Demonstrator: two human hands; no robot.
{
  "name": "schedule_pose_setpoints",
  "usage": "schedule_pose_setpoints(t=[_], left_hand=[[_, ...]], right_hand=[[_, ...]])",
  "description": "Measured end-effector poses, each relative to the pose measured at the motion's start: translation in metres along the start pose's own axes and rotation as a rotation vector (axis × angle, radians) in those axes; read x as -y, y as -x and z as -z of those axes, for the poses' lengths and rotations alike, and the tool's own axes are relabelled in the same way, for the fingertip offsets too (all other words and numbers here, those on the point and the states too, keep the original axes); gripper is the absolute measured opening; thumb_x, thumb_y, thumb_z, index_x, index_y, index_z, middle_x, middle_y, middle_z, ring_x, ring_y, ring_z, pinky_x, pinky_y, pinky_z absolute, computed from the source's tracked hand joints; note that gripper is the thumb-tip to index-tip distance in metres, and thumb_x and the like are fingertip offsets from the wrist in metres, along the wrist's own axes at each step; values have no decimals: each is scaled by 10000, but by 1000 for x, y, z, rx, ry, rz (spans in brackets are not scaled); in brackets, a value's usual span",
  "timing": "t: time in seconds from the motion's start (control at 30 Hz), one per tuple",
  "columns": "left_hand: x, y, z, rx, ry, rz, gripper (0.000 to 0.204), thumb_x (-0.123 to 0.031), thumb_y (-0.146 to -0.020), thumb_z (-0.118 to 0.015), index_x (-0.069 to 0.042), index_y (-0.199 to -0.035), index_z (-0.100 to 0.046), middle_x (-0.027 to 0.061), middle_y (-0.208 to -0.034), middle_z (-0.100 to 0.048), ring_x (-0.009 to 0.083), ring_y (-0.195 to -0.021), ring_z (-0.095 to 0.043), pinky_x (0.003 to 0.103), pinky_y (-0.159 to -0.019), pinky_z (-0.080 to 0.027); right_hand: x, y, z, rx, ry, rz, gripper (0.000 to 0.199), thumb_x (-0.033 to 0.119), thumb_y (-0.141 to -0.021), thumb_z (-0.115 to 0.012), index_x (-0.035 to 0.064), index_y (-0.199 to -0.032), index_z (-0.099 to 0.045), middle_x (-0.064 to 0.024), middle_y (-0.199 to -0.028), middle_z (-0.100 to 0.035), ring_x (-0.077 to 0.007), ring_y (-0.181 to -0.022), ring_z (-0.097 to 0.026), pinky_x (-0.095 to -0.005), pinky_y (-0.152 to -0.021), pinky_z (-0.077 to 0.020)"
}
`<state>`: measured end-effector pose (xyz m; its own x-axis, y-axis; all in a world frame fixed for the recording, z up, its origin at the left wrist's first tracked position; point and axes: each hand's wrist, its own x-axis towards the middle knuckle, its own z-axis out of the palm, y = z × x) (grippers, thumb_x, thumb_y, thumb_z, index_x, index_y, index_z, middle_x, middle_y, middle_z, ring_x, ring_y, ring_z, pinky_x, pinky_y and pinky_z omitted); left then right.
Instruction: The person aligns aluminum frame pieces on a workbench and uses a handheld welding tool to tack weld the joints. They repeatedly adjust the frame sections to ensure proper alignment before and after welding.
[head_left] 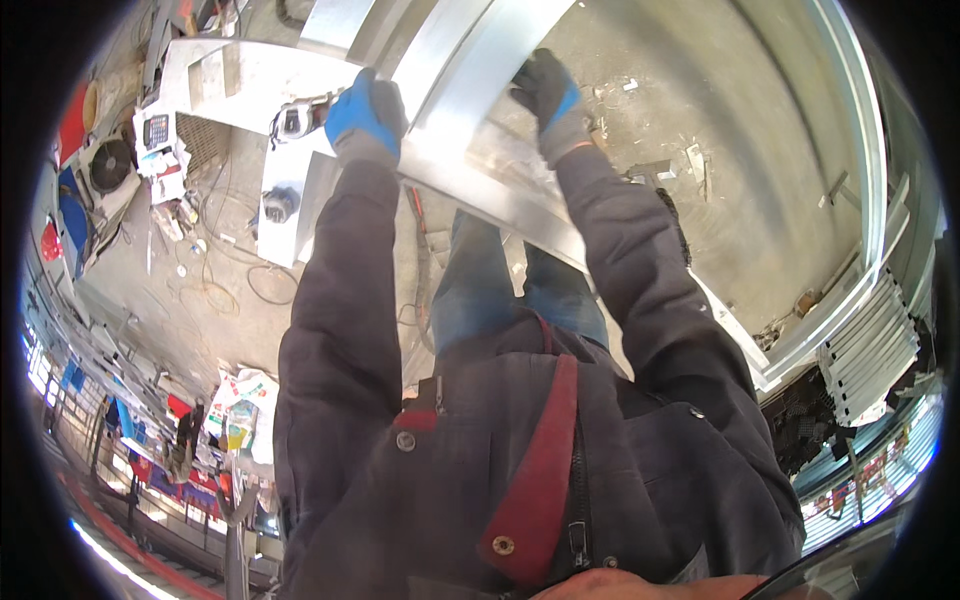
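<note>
A long, shiny silver metal profile [458,95] extends away from me between my hands, over another metal bar [500,200] that crosses in front of my legs. My left hand [368,115], in a blue and grey glove, is closed at the profile's left edge. On its right edge my right hand [550,92] curls its fingers, in a matching glove; its fingertips are partly hidden. Just left of my left hand lies a grey and white device [298,120] that looks like a tape measure. A smaller dark, rounded device [280,205] rests on a pale panel [275,238].
A pale board [240,75] stretches to the far left. Beyond it are a calculator [156,131], a round black fan [112,165] and loose cables [215,290] on the floor. A curved-looking metal rail [872,150] and stacked ribbed strips [873,350] stand at right.
</note>
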<state>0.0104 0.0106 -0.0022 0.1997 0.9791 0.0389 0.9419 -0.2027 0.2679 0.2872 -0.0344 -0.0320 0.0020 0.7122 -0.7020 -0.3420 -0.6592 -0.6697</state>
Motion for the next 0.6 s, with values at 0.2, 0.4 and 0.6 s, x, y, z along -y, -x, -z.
schedule_pose_setpoints(t=[0.2, 0.4, 0.6], left_hand=[[-21, -15, 20, 321, -269, 46, 146, -151, -914, -635, -76, -921, -760, 194, -900, -769, 369, -845, -760, 447, -796, -599], [-20, -10, 17, 223, -121, 83, 56, -114, -868, -652, -77, -870, -693, 180, -965, -752, 355, -973, -729, 457, -854, -563], [13, 5, -10, 146, 17, 28, 272, -201, -942, -677, -69, -1178, -712, 159, -1109, -737, 362, -1051, -702, 437, -938, -543]], right_hand=[[-15, 14, -81, -439, 205, -60, 717, 555, -1058, -541, -76, -1390, -617, -272, -1314, -698, -382, -1243, -655, -436, -1061, -486], [-23, 10, -91, -378, -383, 97, 561, 457, -1113, -537, -57, -1318, -623, -141, -1127, -728, -203, -1005, -648, -358, -907, -530], [-25, 26, -100, -424, -464, 212, 548, 472, -1115, -527, -35, -1296, -631, -133, -1114, -722, -197, -1000, -650, -365, -901, -527]])
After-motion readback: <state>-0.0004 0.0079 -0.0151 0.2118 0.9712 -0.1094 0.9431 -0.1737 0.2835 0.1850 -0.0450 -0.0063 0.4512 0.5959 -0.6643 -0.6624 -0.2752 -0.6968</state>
